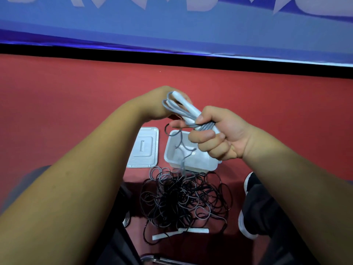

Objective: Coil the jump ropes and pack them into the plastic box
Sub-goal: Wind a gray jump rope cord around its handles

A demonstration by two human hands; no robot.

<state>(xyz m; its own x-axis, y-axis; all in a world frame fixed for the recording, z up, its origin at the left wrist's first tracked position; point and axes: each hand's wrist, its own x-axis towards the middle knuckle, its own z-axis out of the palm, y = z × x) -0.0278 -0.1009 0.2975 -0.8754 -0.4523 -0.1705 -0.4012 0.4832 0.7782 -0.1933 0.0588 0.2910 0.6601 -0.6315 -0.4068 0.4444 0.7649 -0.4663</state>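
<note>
My right hand point(215, 138) grips a bundle of grey jump rope with white handles point(188, 110), held above the floor. My left hand point(162, 104) is at the far end of the bundle, its fingers hidden behind the rope loops. A loose grey strand hangs from the bundle down over the open plastic box point(172, 153), which looks empty. On the floor in front of the box lies a tangled pile of black and grey ropes point(183, 196), with two white handles point(181, 232) at its near edge.
The box lid point(144, 148) lies flat on the red floor left of the box. My shoe point(246, 222) and dark trouser legs flank the rope pile. A black strip and blue wall banner run along the back.
</note>
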